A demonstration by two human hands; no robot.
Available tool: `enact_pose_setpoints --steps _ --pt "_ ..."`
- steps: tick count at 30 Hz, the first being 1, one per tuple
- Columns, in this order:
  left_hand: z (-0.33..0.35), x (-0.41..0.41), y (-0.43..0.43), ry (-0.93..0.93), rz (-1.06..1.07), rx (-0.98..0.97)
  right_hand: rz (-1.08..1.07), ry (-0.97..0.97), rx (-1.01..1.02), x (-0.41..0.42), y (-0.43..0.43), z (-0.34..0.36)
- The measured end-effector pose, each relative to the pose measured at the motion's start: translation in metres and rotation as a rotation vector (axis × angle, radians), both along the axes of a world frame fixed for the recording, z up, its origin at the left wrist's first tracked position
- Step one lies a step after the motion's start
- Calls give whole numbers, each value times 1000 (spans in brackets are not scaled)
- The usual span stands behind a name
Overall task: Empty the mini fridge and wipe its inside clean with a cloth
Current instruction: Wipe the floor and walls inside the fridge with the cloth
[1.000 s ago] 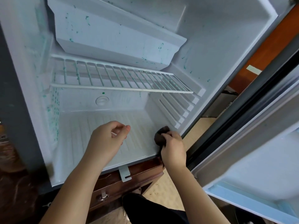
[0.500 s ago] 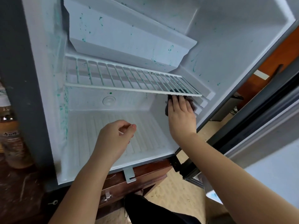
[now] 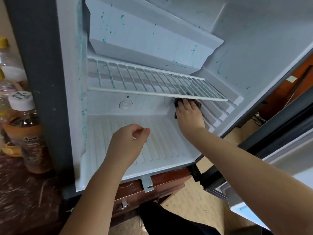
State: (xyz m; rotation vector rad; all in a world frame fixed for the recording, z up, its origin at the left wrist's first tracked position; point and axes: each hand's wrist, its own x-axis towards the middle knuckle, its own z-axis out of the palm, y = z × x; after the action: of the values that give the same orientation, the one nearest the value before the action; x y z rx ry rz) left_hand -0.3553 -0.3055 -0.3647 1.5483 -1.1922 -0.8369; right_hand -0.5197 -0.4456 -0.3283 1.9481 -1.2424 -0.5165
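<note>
The mini fridge [image 3: 254, 39] stands open with white walls flecked with green stains. A white wire shelf [image 3: 152, 82] spans its middle, and a freezer tray [image 3: 149, 41] sits above. My right hand [image 3: 189, 116] reaches under the shelf and presses a dark cloth [image 3: 177, 103] flat against the ribbed right wall, fingers straight. Most of the cloth is hidden under that hand. My left hand [image 3: 128, 143] hovers over the ribbed fridge floor [image 3: 160, 145], fingers loosely curled and holding nothing.
Several plastic bottles [image 3: 25, 129] stand on the dark wooden top left of the fridge. The fridge door [image 3: 279, 136] hangs open at the right. A wooden drawer front [image 3: 152, 189] lies below the fridge, and a tan floor shows beneath.
My right hand lifted the cloth from the front right corner of the floor up to the right wall under the shelf, then pushed deeper in. The left hand stayed put.
</note>
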Motion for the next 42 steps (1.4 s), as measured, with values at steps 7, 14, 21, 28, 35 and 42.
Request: enact_pose_setpoints --steps 7,14,21,28,35,42 --pt "-6 3 9 -24 2 35 41 -24 -77 -28 38 -4" --pt "-12 6 0 -82 24 53 10 -58 -37 21 -25 -7" --pt "-17 -1 -14 -66 33 73 23 79 -44 18 -36 -36" --pt "-15 -6 -7 -131 -29 87 -6 -34 160 25 -27 -42" --pt "-17 12 4 -169 -20 99 -31 -96 196 -4 17 -55" --pt "-19 12 2 -184 -26 101 22 -115 131 9 -17 -50"
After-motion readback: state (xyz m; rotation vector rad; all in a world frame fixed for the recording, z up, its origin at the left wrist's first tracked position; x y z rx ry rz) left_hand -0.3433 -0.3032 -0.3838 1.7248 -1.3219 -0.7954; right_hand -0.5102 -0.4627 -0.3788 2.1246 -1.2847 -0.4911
